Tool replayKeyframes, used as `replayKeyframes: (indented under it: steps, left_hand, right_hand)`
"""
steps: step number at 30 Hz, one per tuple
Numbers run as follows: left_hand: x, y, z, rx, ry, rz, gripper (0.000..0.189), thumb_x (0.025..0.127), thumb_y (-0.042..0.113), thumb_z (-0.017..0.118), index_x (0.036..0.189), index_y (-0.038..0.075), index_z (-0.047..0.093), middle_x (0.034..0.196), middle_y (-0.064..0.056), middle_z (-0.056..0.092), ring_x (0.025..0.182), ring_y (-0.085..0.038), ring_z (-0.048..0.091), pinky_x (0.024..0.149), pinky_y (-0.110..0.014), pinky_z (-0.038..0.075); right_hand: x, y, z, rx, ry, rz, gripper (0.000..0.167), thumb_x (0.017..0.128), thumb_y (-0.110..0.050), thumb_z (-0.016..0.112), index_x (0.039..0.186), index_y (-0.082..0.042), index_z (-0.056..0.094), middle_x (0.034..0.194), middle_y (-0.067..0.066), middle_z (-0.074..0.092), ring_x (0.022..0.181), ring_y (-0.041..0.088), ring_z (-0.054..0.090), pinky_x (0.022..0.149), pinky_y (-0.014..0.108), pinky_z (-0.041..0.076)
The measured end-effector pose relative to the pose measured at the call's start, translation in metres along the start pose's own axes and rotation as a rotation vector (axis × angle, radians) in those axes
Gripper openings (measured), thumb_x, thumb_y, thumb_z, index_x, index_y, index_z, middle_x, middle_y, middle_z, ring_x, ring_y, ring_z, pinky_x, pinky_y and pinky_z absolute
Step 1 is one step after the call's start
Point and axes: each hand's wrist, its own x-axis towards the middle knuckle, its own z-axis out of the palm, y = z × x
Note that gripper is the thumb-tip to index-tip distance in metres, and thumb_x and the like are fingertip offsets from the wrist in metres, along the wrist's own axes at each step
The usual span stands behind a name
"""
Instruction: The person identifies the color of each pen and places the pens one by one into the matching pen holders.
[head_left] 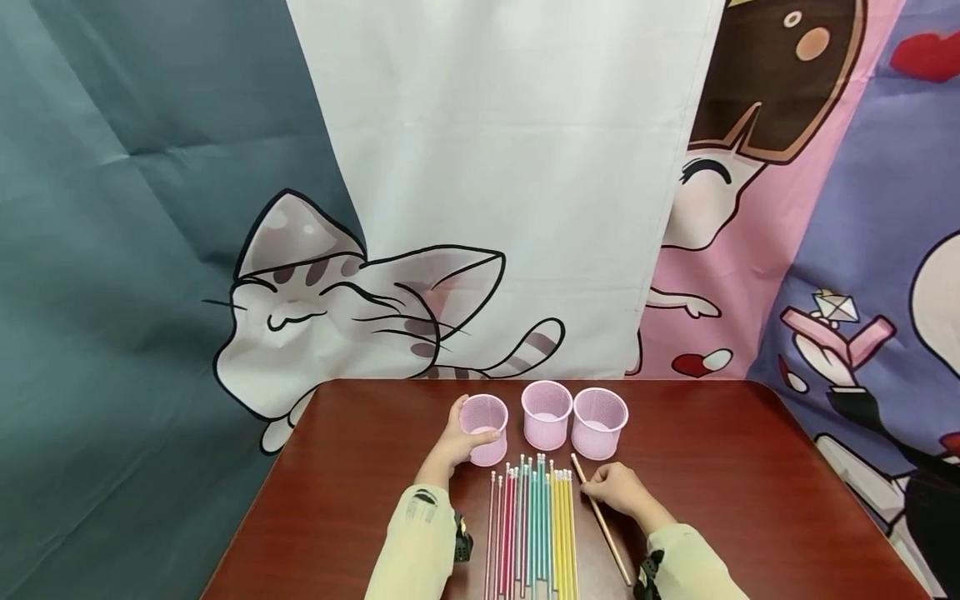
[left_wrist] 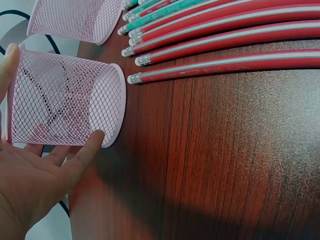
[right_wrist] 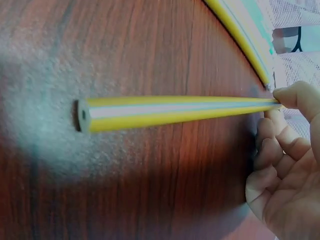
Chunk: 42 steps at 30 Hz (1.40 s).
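Observation:
My left hand (head_left: 454,440) holds the leftmost pink mesh pencil cup (head_left: 491,454) by its side. In the left wrist view the thumb lies at the rim and the other fingers reach round the mesh wall (left_wrist: 60,95). The cup stands upright on the table. My right hand (head_left: 621,489) pinches a yellow pencil (head_left: 611,542) near its eraser end, between thumb and forefinger. This pencil lies slanted, apart from the others, its flat unsharpened end (right_wrist: 85,116) toward the right wrist camera. Left of it, red pencils (head_left: 508,533), green pencils (head_left: 538,525) and yellow pencils (head_left: 564,533) lie side by side.
Two more pink mesh cups, a middle one (head_left: 547,429) and a right one (head_left: 596,442), stand close together behind the pencils. The brown wooden table (head_left: 720,483) ends at a printed cartoon curtain (head_left: 510,167). All pencil erasers in the row point toward the cups.

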Motion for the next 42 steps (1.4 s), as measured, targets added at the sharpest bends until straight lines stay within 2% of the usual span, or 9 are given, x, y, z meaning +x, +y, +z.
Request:
replayKeyframes:
  steps: [9,14,18,24,27,29,34,38,42]
  left_hand:
    - [0.0,0.003,0.0,-0.002,-0.012,0.007,0.097,0.071,0.011,0.079,0.144,0.018,0.016,0.14,-0.025,0.025,0.119,-0.047,0.034,0.075,-0.066,0.041]
    - [0.0,0.002,0.0,-0.003,0.007,0.001,0.098,0.07,0.011,0.08,0.144,0.018,0.016,0.143,-0.023,0.022,0.119,-0.049,0.034,0.074,-0.066,0.041]
    - [-0.001,0.001,0.0,-0.027,0.003,-0.015,0.097,0.071,0.011,0.079,0.144,0.019,0.017,0.143,-0.022,0.022,0.121,-0.049,0.032,0.075,-0.068,0.039]
    - [-0.004,0.002,-0.003,-0.027,0.006,-0.012,0.098,0.07,0.009,0.079,0.145,0.019,0.016,0.142,-0.024,0.023,0.121,-0.048,0.032,0.075,-0.069,0.038]
    - [-0.003,0.003,-0.003,0.0,0.008,0.012,0.102,0.069,0.009,0.08,0.146,0.018,0.014,0.142,-0.025,0.024,0.12,-0.047,0.033,0.077,-0.067,0.039]
    - [-0.002,0.004,-0.002,0.033,0.019,0.045,0.104,0.068,0.009,0.081,0.147,0.016,0.013,0.141,-0.026,0.026,0.121,-0.045,0.034,0.084,-0.063,0.038]
    - [-0.004,0.011,-0.001,0.146,0.053,0.152,0.108,0.065,0.008,0.084,0.146,0.007,0.013,0.138,-0.03,0.031,0.123,-0.043,0.035,0.101,-0.053,0.027]
    - [0.0,0.008,0.001,0.219,0.095,0.168,0.109,0.062,0.016,0.086,0.146,0.009,0.017,0.139,-0.028,0.029,0.123,-0.041,0.035,0.101,-0.053,0.029]
    - [0.0,0.008,0.008,0.256,0.143,0.158,0.106,0.061,0.023,0.086,0.145,0.012,0.022,0.138,-0.027,0.03,0.121,-0.04,0.037,0.099,-0.052,0.032]
  right_hand:
    - [-0.002,-0.004,-0.005,0.121,-0.001,-0.039,0.017,0.074,-0.018,0.069,0.062,-0.009,0.059,0.054,-0.004,0.054,0.053,0.009,0.047,0.051,0.024,0.037]
    - [-0.001,-0.006,-0.01,0.199,-0.012,-0.091,0.01,0.078,-0.013,0.068,0.076,-0.003,0.066,0.061,0.0,0.06,0.056,0.012,0.053,0.053,0.023,0.041]
    - [-0.001,-0.006,-0.013,0.267,-0.022,-0.117,0.016,0.08,-0.012,0.069,0.087,0.002,0.068,0.067,0.006,0.064,0.06,0.016,0.057,0.054,0.023,0.043]
    - [-0.001,-0.012,-0.019,0.295,-0.003,-0.141,0.021,0.081,-0.013,0.069,0.092,0.005,0.068,0.073,0.006,0.066,0.063,0.006,0.054,0.057,0.022,0.044]
    - [0.0,-0.016,-0.024,0.29,0.023,-0.134,0.022,0.081,-0.012,0.069,0.094,0.005,0.068,0.073,0.005,0.066,0.063,0.004,0.052,0.059,0.022,0.044]
    - [0.0,-0.018,-0.029,0.288,0.043,-0.14,0.022,0.081,-0.011,0.069,0.095,0.005,0.068,0.075,0.005,0.066,0.065,0.003,0.052,0.06,0.021,0.044]
    - [-0.003,-0.033,-0.044,0.31,0.07,-0.173,0.019,0.082,-0.006,0.067,0.097,0.005,0.067,0.074,0.006,0.064,0.064,0.003,0.051,0.059,0.02,0.044]
    - [0.002,-0.035,-0.052,0.372,0.083,-0.192,0.019,0.083,-0.006,0.067,0.099,0.005,0.067,0.073,0.006,0.063,0.063,0.006,0.053,0.057,0.023,0.046]
    - [0.004,-0.04,-0.062,0.425,0.09,-0.224,0.021,0.085,-0.004,0.065,0.1,0.01,0.064,0.075,0.012,0.065,0.063,0.009,0.058,0.058,0.025,0.05]
